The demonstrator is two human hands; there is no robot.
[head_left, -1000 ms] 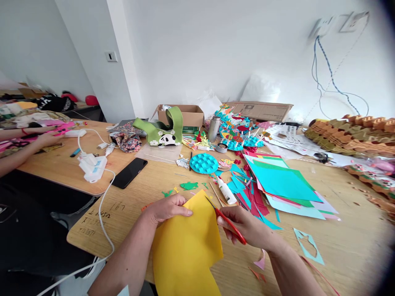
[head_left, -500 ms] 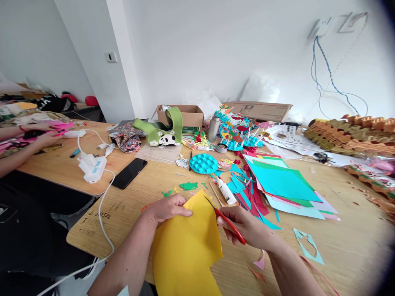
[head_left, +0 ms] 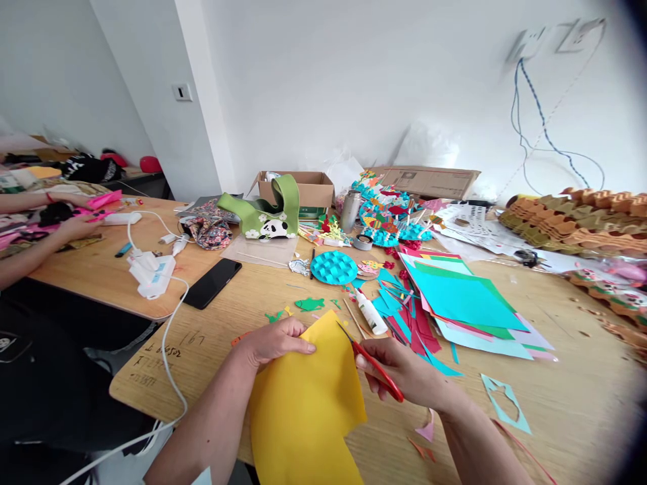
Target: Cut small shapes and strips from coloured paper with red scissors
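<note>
A large sheet of yellow craft paper [head_left: 308, 411] hangs over the near table edge, its upper corner raised. My left hand [head_left: 278, 343] pinches that sheet near the top left, thumb on its face. In my right hand [head_left: 397, 370] is a pair of red-handled scissors [head_left: 377, 370], with the blades at the paper's upper right edge. A stepped notch shows in the sheet's right side. Just beyond the paper lie a green paper fish [head_left: 309, 305] and a white glue bottle [head_left: 371, 313].
Stacked coloured paper [head_left: 470, 303] and teal and red scraps lie to the right. A teal woven paper disc [head_left: 333, 268] is ahead. A phone [head_left: 212, 284] and power strip [head_left: 151, 275] with a trailing cable sit left. Another person's hands [head_left: 71, 219] work with pink material at far left.
The scissors and both hands stay almost in place at the yellow sheet; the blade tip has shifted very slightly right. At far left, the other person's pink material has changed shape.
</note>
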